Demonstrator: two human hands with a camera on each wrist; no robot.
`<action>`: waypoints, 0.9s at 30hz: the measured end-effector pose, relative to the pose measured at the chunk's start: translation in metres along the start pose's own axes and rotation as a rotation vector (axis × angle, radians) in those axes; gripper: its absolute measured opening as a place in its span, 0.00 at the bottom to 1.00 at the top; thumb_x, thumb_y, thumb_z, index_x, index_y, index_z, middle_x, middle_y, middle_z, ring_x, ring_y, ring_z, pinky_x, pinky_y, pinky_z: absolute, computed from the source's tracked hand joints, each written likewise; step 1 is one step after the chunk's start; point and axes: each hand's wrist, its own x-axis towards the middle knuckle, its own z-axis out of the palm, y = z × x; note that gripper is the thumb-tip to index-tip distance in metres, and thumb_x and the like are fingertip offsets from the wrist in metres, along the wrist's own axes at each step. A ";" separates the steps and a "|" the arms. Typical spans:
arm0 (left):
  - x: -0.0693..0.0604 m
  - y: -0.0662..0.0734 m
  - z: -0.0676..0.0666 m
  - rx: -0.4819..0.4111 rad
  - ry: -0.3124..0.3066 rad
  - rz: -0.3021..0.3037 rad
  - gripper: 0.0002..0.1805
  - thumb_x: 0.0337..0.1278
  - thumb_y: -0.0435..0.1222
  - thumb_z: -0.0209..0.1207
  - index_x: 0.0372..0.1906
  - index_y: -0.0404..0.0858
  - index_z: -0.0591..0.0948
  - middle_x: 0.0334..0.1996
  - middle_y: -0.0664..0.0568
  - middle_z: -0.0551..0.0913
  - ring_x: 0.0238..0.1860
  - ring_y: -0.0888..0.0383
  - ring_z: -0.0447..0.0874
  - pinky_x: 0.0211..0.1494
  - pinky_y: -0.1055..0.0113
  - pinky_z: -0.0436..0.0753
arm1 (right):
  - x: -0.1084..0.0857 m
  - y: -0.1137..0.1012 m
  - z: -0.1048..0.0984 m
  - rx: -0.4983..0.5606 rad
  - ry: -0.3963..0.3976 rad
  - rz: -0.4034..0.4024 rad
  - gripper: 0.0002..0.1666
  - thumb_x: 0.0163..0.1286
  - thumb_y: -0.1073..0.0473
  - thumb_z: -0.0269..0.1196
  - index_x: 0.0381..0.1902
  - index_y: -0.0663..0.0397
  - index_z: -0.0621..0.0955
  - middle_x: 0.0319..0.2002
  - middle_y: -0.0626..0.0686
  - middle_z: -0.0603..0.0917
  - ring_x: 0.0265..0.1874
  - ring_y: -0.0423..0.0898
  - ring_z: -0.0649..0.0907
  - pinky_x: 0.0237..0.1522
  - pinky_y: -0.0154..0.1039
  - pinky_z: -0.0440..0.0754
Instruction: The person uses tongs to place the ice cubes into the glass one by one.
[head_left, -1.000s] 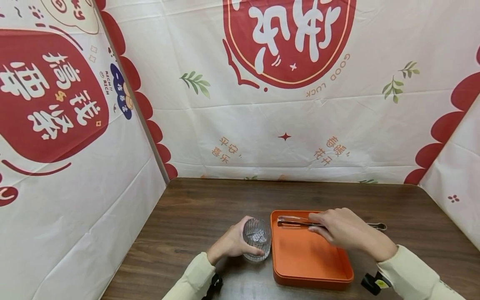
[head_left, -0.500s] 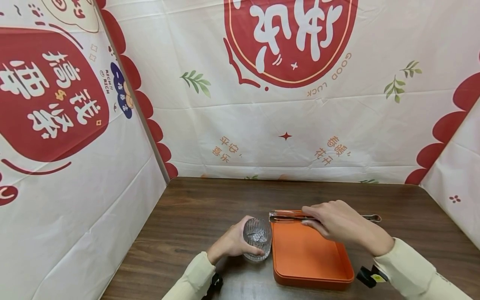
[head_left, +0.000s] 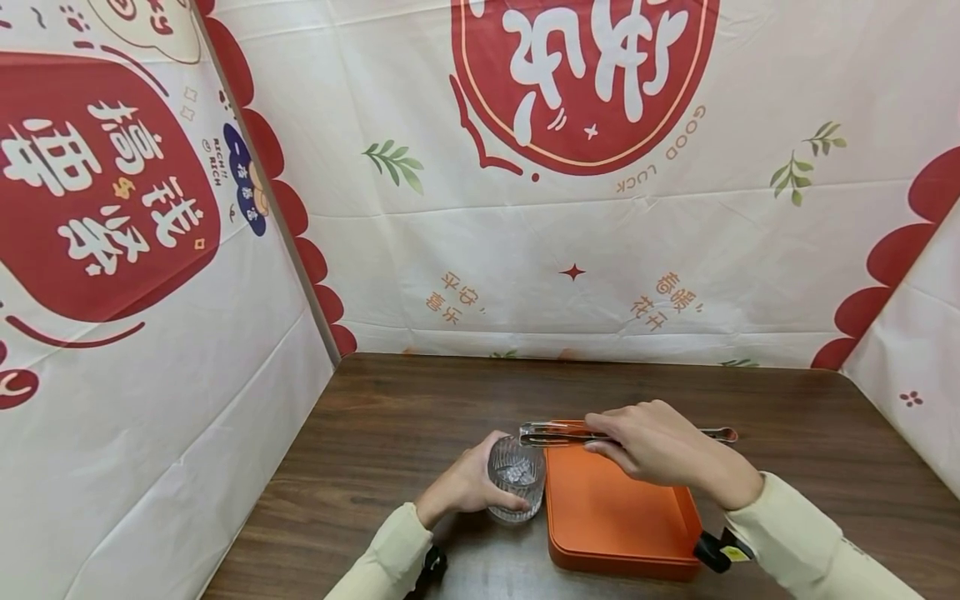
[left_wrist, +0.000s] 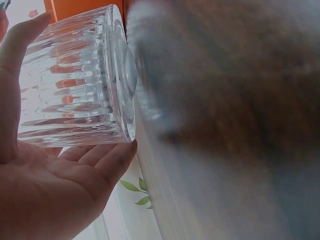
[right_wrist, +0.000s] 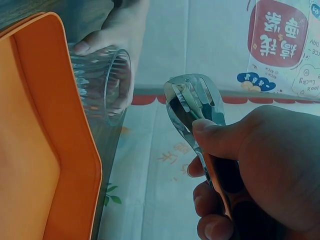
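Observation:
A ribbed clear glass (head_left: pixel 519 493) stands on the table, with several clear chunks visible inside. My left hand (head_left: pixel 472 483) grips it from the left, thumb on the near side. In the left wrist view the fingers curve round the glass (left_wrist: pixel 75 85). My right hand (head_left: pixel 656 446) holds metal tongs (head_left: pixel 558 433), thumb on one arm and fingers round the other. The slotted tips of the tongs (right_wrist: pixel 197 97) hang over the far rim of the glass; whether anything sits between them cannot be told.
A shallow orange tray (head_left: pixel 611 508) lies right beside the glass, under my right hand. The brown wooden table (head_left: pixel 420 400) runs back to a printed cloth (head_left: pixel 375 275), with another cloth wall on the left (head_left: pixel 187 400).
My right hand has carried the tongs left, from above the tray to over the glass. The left hand and the glass have stayed in place.

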 end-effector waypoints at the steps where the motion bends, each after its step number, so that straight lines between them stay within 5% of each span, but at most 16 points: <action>1: 0.000 0.000 0.000 0.001 -0.001 0.000 0.46 0.27 0.48 0.82 0.59 0.49 0.71 0.43 0.57 0.83 0.42 0.63 0.80 0.48 0.66 0.79 | 0.001 -0.001 0.000 0.002 -0.002 0.001 0.17 0.67 0.50 0.66 0.26 0.39 0.68 0.19 0.32 0.61 0.15 0.28 0.62 0.18 0.28 0.57; 27: 0.000 0.001 0.000 0.001 0.005 0.018 0.47 0.27 0.48 0.82 0.60 0.50 0.71 0.43 0.57 0.83 0.42 0.63 0.80 0.48 0.67 0.78 | 0.007 -0.007 0.008 0.048 -0.053 0.011 0.16 0.71 0.46 0.62 0.27 0.39 0.69 0.19 0.32 0.62 0.14 0.28 0.61 0.17 0.28 0.58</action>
